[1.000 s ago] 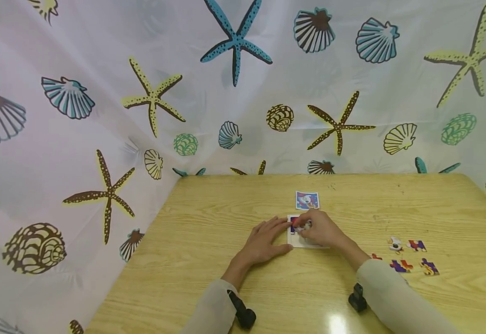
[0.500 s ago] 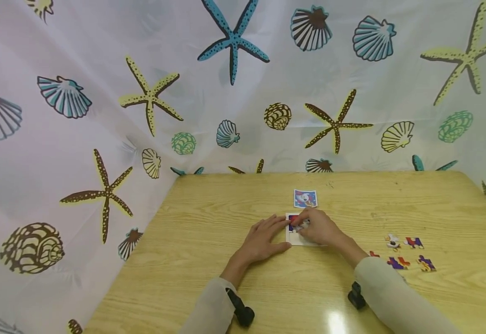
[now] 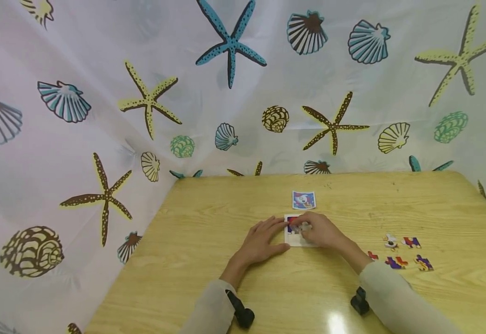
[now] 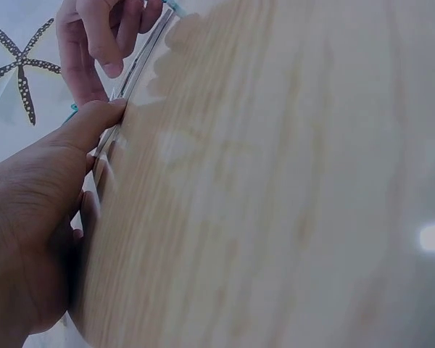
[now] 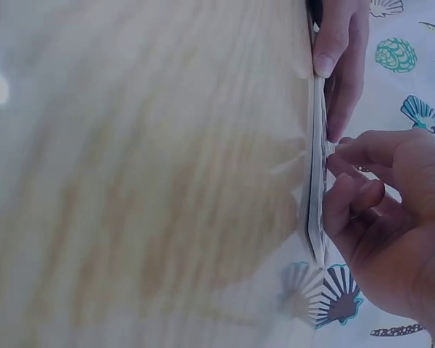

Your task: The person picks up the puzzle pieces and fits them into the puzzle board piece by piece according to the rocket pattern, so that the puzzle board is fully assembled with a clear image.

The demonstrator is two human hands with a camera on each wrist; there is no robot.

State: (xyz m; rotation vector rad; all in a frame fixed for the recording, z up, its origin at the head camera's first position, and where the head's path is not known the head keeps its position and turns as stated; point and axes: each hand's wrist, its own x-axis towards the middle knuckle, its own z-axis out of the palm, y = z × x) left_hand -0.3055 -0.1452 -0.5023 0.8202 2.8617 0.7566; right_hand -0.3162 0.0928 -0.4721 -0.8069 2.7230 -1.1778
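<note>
A small white-bordered puzzle tray (image 3: 296, 241) lies on the table, with dark blue and red pieces in its upper left part. My left hand (image 3: 260, 242) rests flat beside it; its fingertips and thumb touch the tray's left edge. Over the tray, my right hand (image 3: 323, 230) has its index finger and thumb on a whitish puzzle piece (image 3: 306, 226), pinched low against the surface. The fingers partly cover this piece and the tray's right side. In the right wrist view, the right hand (image 5: 391, 210) has curled fingers at the tray's edge (image 5: 315, 181).
Behind the tray lies a small picture card (image 3: 303, 200) with a white character on blue. Several loose puzzle pieces (image 3: 396, 262) are spread to the right, near the right forearm. A shell-and-starfish curtain (image 3: 243, 93) borders the table (image 3: 209, 218) at the back and sides.
The right hand's index finger has straightened a little over the puzzle tray, and the whitish piece sits lower in it. My left hand stays at the tray's edge. The head view shifts slightly.
</note>
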